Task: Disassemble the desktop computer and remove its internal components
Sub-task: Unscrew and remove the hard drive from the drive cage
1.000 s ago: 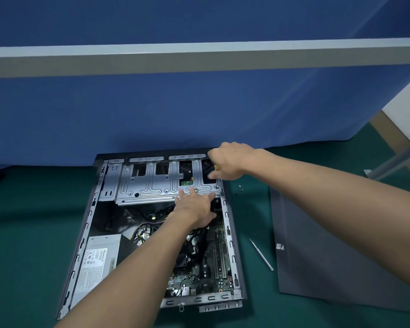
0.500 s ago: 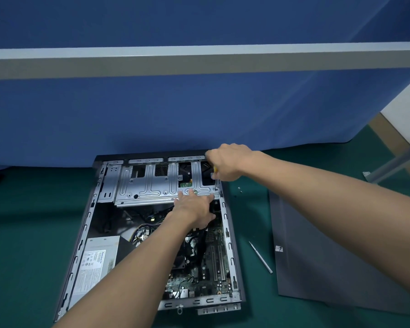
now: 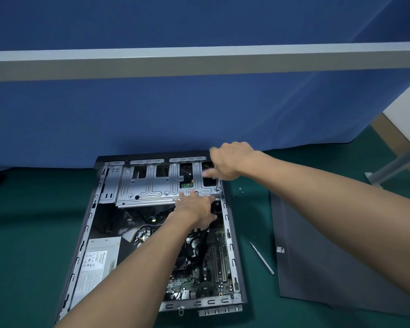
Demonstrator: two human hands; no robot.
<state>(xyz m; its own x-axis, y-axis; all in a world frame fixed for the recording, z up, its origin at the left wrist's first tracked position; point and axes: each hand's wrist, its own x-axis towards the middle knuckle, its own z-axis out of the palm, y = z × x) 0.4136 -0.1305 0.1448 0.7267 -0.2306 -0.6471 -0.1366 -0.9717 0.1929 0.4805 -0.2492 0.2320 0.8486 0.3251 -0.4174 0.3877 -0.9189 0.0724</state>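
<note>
Right hand [image 3: 225,162] shifted, blurred, seemingly gripping screwdriver [image 3: 216,184]; left hand [image 3: 194,209] flat on drive cage [image 3: 152,185] edge.

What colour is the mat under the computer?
Dark green. The mat under the computer shows in the head view.
</note>
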